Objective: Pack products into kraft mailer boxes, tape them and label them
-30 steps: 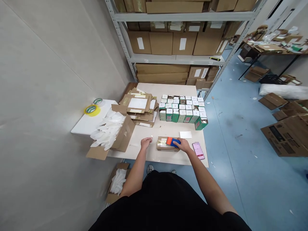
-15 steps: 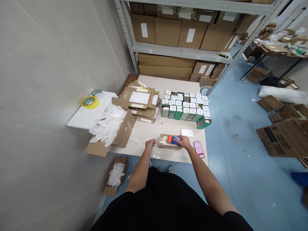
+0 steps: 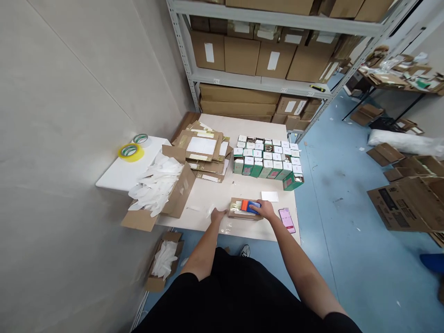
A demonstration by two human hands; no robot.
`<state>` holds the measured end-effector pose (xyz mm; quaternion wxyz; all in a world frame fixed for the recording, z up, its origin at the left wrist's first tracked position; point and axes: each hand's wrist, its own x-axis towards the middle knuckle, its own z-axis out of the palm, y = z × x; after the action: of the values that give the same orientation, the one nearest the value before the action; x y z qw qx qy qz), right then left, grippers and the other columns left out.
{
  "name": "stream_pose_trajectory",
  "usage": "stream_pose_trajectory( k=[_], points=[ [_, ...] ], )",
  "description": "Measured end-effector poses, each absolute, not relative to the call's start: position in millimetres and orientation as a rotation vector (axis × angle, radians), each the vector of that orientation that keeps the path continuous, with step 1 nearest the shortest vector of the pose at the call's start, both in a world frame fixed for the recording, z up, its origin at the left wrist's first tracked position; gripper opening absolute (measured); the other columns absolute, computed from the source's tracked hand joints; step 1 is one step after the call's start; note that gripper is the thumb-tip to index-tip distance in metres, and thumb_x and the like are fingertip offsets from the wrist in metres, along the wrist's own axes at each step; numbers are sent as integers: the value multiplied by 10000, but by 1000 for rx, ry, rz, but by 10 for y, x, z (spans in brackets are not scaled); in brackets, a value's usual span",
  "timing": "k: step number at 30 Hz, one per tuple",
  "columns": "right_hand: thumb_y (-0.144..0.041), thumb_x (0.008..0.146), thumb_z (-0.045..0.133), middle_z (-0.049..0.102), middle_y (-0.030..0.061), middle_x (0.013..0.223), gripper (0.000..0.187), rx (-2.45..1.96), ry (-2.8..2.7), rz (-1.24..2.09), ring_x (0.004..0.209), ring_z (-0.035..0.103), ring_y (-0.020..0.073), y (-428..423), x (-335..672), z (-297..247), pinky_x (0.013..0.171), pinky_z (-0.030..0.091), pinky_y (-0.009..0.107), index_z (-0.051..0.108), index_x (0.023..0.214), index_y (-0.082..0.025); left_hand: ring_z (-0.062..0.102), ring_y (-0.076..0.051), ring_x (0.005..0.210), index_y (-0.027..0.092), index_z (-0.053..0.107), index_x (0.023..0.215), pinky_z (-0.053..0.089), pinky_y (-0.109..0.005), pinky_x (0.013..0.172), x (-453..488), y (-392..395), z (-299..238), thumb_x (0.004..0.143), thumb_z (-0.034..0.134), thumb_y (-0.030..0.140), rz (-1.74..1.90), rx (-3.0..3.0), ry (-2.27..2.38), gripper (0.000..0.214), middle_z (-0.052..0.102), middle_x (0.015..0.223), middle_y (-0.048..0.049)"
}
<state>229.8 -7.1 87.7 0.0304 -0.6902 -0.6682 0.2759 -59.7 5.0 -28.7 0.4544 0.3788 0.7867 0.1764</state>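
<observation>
On the table in front of me lies a small brown cardboard box (image 3: 236, 214) with shiny clear tape and a pale label on top. Across its top rests a blue and orange tape dispenser (image 3: 245, 205), its blue end closed in my right hand (image 3: 265, 209). My left hand (image 3: 217, 215) is at the box's left end, fingers bent and the thumb side against that end; its fingertips are partly hidden. Just behind the box is a white card (image 3: 269, 196). To the right of my right hand lies a phone (image 3: 287, 220) with a pink screen.
Rows of green and white boxes (image 3: 267, 157) stand at the back right. Flattened cardboard (image 3: 204, 148) is stacked at the back left, beside an open carton (image 3: 180, 192) of white sheets. Tape rolls (image 3: 131, 152) sit on a white surface. A loaded shelf (image 3: 239, 76) stands behind.
My left hand has come right and down a little, from beside the box to its left end. My right hand keeps the dispenser on the box top. The view has tilted up slightly.
</observation>
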Motion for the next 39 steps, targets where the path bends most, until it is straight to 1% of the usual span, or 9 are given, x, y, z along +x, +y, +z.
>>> stream_pose_trajectory(
  k=[3,6,11,13,17,21,30,35,39],
  points=[
    [-688,940,578,791,58,976,502,-2142,-2063,859,954,713,229,-58,2289,889,732,418,236,764,1101,-250,750,-236,969,180,753,919,546,-279,831,-610,11,-218,886,675,397,461,1017,1892,233,804,984,-92],
    [-718,940,555,790,63,990,537,-2140,-2084,864,964,714,229,-40,2277,924,734,420,237,764,1096,-248,749,-190,967,206,774,951,539,-248,847,-485,30,-154,998,502,456,509,1109,1826,372,807,1032,-54],
    [-783,912,533,789,92,997,618,-2177,-2149,857,964,716,235,31,2244,1033,735,440,244,769,1036,-225,739,-195,1014,207,785,1018,528,-236,844,-343,141,-67,939,652,397,483,1184,1818,245,806,1063,-60],
    [-792,896,550,786,113,1018,634,-2215,-2185,849,971,718,245,74,2212,1078,750,458,253,774,1017,-211,739,-198,1013,203,785,1018,525,-239,838,-335,163,-44,938,666,378,452,1190,1843,226,805,1060,-68],
    [-781,853,626,776,149,1062,643,-2283,-2245,847,980,723,260,153,2110,1147,781,490,273,777,1039,-184,732,-207,1045,227,775,1080,521,-252,847,-301,145,-5,968,631,383,386,1199,1909,239,792,1131,-67],
    [-774,853,630,769,174,1089,679,-2334,-2251,847,1008,726,280,168,2167,1162,802,507,290,769,1085,-151,721,-240,1078,272,760,1143,520,-287,845,-241,94,48,988,583,432,328,1217,1966,285,775,1188,-63],
    [-717,868,650,743,203,1148,623,-2642,-2083,775,1072,713,301,-92,3411,1091,804,508,303,759,1090,-145,681,-269,1167,284,745,1226,510,-320,907,-224,90,105,991,525,426,314,1270,1948,351,756,1255,-64],
    [-682,876,659,744,201,1137,595,-2701,-1987,780,1056,716,298,-192,3474,967,780,506,304,741,1101,-138,703,-252,1117,241,750,1195,508,-286,869,-170,145,110,1002,500,409,313,1280,1902,358,769,1221,-78],
    [-693,873,654,739,208,1155,623,-2740,-1907,841,1078,713,305,-247,3424,833,771,499,299,732,1120,-127,720,-256,1067,228,768,1103,505,-280,828,-88,189,101,988,517,500,303,1285,1871,387,779,1184,-92]
  ],
)
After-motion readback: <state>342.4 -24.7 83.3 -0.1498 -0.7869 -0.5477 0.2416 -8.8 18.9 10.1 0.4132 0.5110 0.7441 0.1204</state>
